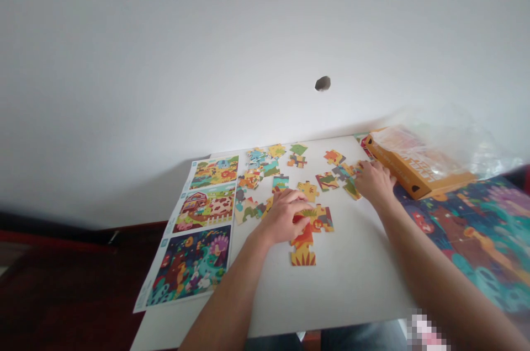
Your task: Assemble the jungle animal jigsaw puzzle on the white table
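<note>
My left hand (285, 217) lies over a small group of joined puzzle pieces (325, 219) with a lion. Its fingers are bent and apart, the thumb touching a red-orange piece (303, 237); the palm hides part of the group. A yellow piece with grass blades (303, 257) forms the near end. My right hand (376, 181) is at a cluster of loose pieces on the right, its fingertips closed at a small orange-yellow puzzle piece (355, 167) they partly hide. A green-yellow piece (351, 189) lies just beside that hand.
Several loose pieces (271, 168) lie at the back left. A reference sheet (194, 235) with three pictures runs along the left edge. On the right stand an orange box (414, 166) under clear plastic wrap (451, 138) and an assembled dark puzzle (467, 240). A wall (265, 64) rises behind.
</note>
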A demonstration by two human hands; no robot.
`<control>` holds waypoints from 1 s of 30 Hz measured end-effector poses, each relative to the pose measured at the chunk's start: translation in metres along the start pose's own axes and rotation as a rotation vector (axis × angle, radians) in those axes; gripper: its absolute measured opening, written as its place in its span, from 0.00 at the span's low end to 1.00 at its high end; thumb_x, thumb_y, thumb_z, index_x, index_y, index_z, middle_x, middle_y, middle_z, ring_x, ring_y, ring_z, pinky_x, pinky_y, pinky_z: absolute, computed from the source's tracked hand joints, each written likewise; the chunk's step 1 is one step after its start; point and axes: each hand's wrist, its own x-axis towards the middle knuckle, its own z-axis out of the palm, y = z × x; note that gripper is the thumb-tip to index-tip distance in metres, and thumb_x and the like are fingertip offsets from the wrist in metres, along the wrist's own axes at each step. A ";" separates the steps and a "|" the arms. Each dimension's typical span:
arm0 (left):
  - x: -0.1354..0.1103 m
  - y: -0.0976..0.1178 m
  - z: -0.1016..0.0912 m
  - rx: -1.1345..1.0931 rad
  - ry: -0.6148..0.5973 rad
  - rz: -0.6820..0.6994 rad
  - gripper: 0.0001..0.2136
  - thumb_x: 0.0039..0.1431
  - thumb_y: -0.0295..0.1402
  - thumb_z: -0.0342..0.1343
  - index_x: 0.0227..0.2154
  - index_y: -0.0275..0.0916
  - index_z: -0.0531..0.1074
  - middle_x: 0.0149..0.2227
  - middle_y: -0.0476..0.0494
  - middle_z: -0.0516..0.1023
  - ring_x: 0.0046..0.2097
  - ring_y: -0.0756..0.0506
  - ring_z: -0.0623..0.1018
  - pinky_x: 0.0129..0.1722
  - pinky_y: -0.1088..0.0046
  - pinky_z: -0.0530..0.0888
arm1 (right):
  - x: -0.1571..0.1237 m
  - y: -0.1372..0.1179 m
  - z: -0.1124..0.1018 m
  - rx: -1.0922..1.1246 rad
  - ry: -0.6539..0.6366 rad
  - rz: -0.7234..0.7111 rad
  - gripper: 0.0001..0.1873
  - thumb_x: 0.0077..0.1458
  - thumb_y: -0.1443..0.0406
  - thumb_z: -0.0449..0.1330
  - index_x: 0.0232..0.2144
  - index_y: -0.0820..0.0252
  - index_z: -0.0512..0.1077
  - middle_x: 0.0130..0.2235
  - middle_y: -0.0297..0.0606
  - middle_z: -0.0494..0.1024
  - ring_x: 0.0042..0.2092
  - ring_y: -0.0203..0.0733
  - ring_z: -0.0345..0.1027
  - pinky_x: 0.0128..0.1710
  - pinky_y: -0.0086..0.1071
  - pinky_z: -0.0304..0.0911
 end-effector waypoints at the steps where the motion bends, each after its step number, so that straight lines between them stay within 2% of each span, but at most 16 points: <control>1: 0.000 0.000 0.000 -0.006 -0.003 0.002 0.10 0.57 0.30 0.61 0.42 0.46 0.79 0.47 0.43 0.76 0.51 0.42 0.74 0.57 0.56 0.67 | 0.000 -0.001 0.001 -0.003 -0.007 -0.009 0.26 0.57 0.66 0.52 0.58 0.60 0.69 0.58 0.57 0.68 0.57 0.67 0.61 0.53 0.61 0.56; 7: -0.001 -0.002 0.000 -0.029 -0.020 0.030 0.11 0.58 0.30 0.59 0.43 0.45 0.78 0.50 0.43 0.76 0.53 0.42 0.73 0.59 0.57 0.66 | -0.011 -0.017 0.010 0.063 0.039 -0.223 0.24 0.59 0.62 0.54 0.57 0.58 0.69 0.63 0.51 0.65 0.62 0.62 0.56 0.59 0.57 0.53; 10: -0.001 -0.005 0.002 -0.017 -0.011 0.025 0.10 0.59 0.31 0.58 0.43 0.44 0.78 0.51 0.43 0.75 0.54 0.41 0.73 0.59 0.56 0.65 | -0.016 -0.024 0.017 0.090 -0.023 -0.334 0.23 0.60 0.59 0.54 0.55 0.60 0.71 0.62 0.51 0.66 0.63 0.61 0.55 0.60 0.55 0.53; 12: -0.001 -0.005 0.000 0.015 0.003 -0.005 0.11 0.59 0.28 0.55 0.43 0.45 0.78 0.51 0.43 0.75 0.55 0.42 0.72 0.59 0.56 0.64 | -0.017 -0.026 0.022 0.096 -0.053 -0.365 0.21 0.60 0.59 0.54 0.53 0.60 0.73 0.62 0.51 0.66 0.63 0.59 0.56 0.60 0.54 0.54; 15: -0.004 -0.004 -0.008 0.131 0.025 -0.114 0.24 0.51 0.19 0.52 0.47 0.48 0.77 0.55 0.44 0.72 0.59 0.41 0.69 0.61 0.54 0.63 | -0.014 -0.026 0.028 0.094 -0.040 -0.363 0.20 0.60 0.62 0.54 0.52 0.59 0.74 0.62 0.49 0.67 0.63 0.57 0.58 0.60 0.50 0.55; 18: -0.009 -0.005 -0.017 0.304 0.030 -0.286 0.34 0.43 0.16 0.52 0.53 0.52 0.74 0.62 0.43 0.65 0.65 0.37 0.61 0.64 0.46 0.55 | -0.009 -0.025 0.031 0.099 -0.023 -0.379 0.19 0.60 0.66 0.53 0.51 0.58 0.75 0.62 0.47 0.68 0.63 0.55 0.59 0.60 0.49 0.55; 21: -0.014 -0.013 -0.021 0.421 -0.014 -0.468 0.37 0.44 0.18 0.52 0.58 0.55 0.69 0.68 0.42 0.56 0.70 0.32 0.52 0.64 0.36 0.48 | -0.008 -0.024 0.033 0.104 -0.010 -0.397 0.19 0.59 0.68 0.52 0.51 0.57 0.75 0.61 0.46 0.69 0.63 0.54 0.59 0.60 0.49 0.55; 24: -0.017 -0.025 -0.017 0.426 -0.116 -0.603 0.38 0.50 0.20 0.51 0.64 0.55 0.60 0.72 0.40 0.46 0.72 0.29 0.45 0.62 0.31 0.46 | -0.008 -0.023 0.035 0.104 0.000 -0.407 0.20 0.60 0.68 0.52 0.51 0.58 0.75 0.60 0.46 0.70 0.62 0.53 0.60 0.61 0.48 0.55; 27: -0.018 -0.033 -0.010 0.404 -0.169 -0.637 0.38 0.54 0.22 0.49 0.68 0.54 0.52 0.73 0.38 0.41 0.72 0.28 0.41 0.61 0.29 0.44 | -0.007 -0.025 0.036 0.114 0.012 -0.418 0.19 0.62 0.66 0.50 0.51 0.58 0.74 0.61 0.47 0.69 0.63 0.53 0.59 0.61 0.49 0.54; 30: -0.015 -0.034 -0.005 0.396 -0.159 -0.577 0.37 0.55 0.22 0.48 0.68 0.53 0.52 0.73 0.40 0.42 0.72 0.28 0.40 0.61 0.29 0.45 | -0.004 -0.030 0.036 0.115 0.042 -0.401 0.23 0.66 0.59 0.48 0.57 0.57 0.70 0.65 0.48 0.62 0.67 0.60 0.51 0.62 0.58 0.52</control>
